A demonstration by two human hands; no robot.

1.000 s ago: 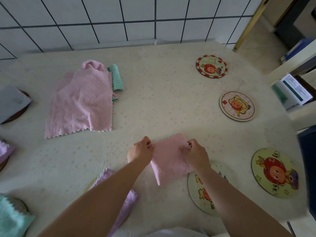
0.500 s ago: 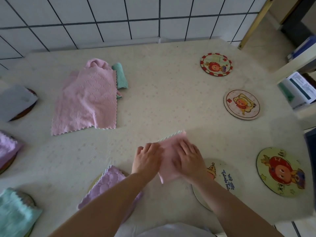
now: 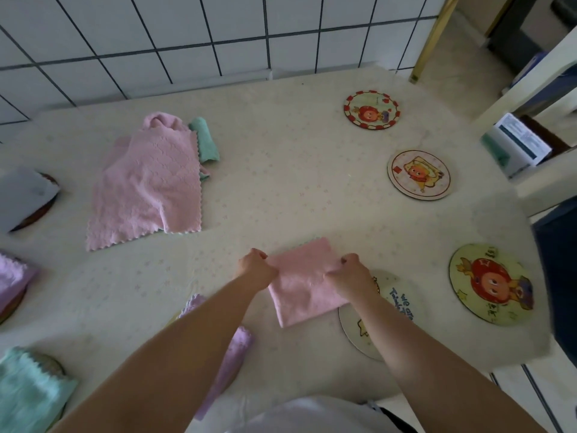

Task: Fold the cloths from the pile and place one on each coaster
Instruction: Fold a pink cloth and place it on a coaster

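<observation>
A folded pink cloth lies on the table in front of me, its right edge over a round cartoon coaster. My left hand pinches the cloth's left side and my right hand pinches its right side. The pile at the back left is a spread pink cloth over a teal cloth. Three bare coasters stand on the right: far, middle, near.
Folded cloths sit on coasters along the left: grey, lilac, teal. Another lilac cloth lies under my left forearm. A tiled wall backs the table. A shelf with boxes stands to the right.
Half a second ago both hands pressed flat on the pink cloth; now they have parted and pinch its two sides. The cloth looks squarer and more spread than before.
</observation>
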